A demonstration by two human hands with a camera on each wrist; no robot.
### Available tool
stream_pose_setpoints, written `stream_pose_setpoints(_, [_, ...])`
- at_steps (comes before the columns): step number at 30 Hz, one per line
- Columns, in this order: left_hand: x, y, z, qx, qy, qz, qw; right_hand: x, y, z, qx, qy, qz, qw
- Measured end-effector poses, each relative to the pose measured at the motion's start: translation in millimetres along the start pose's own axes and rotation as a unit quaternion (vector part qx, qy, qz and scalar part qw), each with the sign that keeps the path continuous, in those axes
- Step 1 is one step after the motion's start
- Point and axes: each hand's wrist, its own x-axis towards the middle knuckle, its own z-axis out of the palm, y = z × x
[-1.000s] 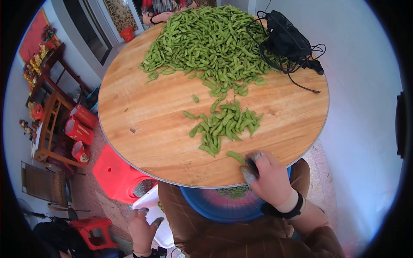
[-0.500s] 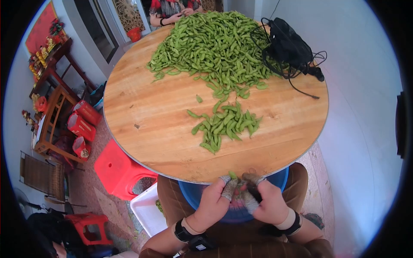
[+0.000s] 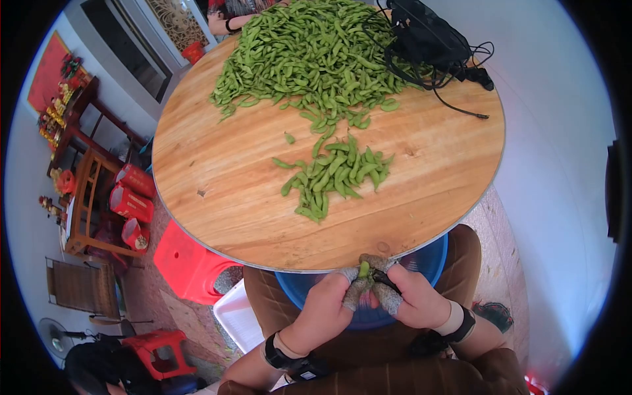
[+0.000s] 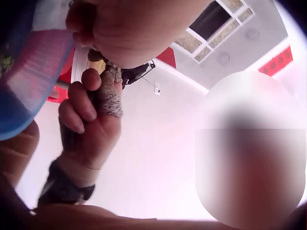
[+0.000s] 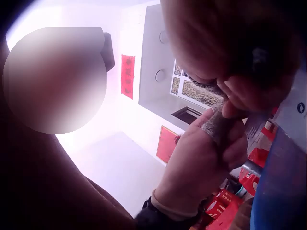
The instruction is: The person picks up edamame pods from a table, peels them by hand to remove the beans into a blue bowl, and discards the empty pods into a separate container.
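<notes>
Both hands meet over the blue basin (image 3: pixel 440 257) at the table's near edge. Between the thumb and finger of my left hand (image 3: pixel 324 308) is a green soybean pod (image 3: pixel 364 270), held upright. My right hand (image 3: pixel 422 301) pinches at the same pod from the other side, its fingertips against the left ones. Grey wrapping covers the thumbs and some fingers. A dark, narrow thing (image 3: pixel 386 280) lies in the right hand's grip; I cannot tell what it is. In both wrist views the pod is hidden behind the fingers.
A small heap of pods (image 3: pixel 336 172) lies mid-table (image 3: pixel 224 224), with a large pile (image 3: pixel 309 59) behind it. A black bag with cables (image 3: pixel 428 39) sits at back right. Left of my legs are a white tub (image 3: pixel 240 316) and red stool (image 3: pixel 187 263). Another person's arm (image 3: pixel 227 23) shows at the far side.
My right hand has brought a pod from the table's edge back over the basin. The left hand has come up from beside the white tub to meet it, and both now grip the pod.
</notes>
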Motion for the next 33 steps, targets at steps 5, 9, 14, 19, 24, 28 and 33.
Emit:
stream_pose_setpoints(5, [0,8,2,0.121,-0.012,0.012,0.993,-2,7,-4,0.209,-0.040,0.111,0.971])
stream_pose_setpoints(9, [-8,-12,-14,-0.520,-0.175,-0.304,0.779,-6,3,-7,0.471,-0.127,0.184,0.854])
stream_pose_setpoints(14, [-4,5,-11,-0.209,-0.105,-0.221,0.947,-2,8,-6,0.421,-0.128,0.213,0.872])
stream_pose_setpoints(19, [-16,-1,1,0.302,-0.005,0.036,0.953,-3,10,1,0.339,-0.107,0.170,0.919])
stream_pose_setpoints(24, [-18,-4,-17,-0.549,-0.155,-0.395,0.720,-16,24,-2,0.448,-0.140,0.204,0.859])
stream_pose_setpoints(28, [-26,-15,2,-0.487,-0.149,-0.383,0.771,-16,31,1,0.238,-0.080,0.187,0.950])
stream_pose_setpoints(33, [-22,-4,16,-0.227,-0.150,-0.233,0.934,-7,51,14,-0.154,0.056,-0.039,0.986])
